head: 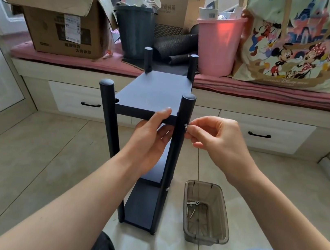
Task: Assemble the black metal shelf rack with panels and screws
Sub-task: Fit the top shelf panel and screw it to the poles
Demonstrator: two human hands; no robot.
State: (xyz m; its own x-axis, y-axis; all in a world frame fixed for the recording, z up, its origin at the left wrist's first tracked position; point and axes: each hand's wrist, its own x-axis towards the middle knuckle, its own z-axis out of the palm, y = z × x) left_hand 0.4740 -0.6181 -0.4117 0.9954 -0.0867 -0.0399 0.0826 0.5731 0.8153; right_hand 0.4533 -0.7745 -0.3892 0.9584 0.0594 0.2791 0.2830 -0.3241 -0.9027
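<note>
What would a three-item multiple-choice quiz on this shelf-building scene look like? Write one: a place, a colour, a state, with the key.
1. Where does the clear box of spare screws sit?
A. on the floor to the right of the rack
B. on the top panel
C. on the cushioned bench

2. What colour is the bucket beside the cartoon bag?
A. green
B. pink
C. yellow

3. What is the right hand doing?
A. resting flat on the floor
B. reaching into the box
C. pinching a screw against the near right post

Key: 1 A, the box stands on the tiles by the rack's foot. 2 B, its wall is plainly pink. 3 C, fingertips hold the screw at the post while the left hand steadies the top panel.
</note>
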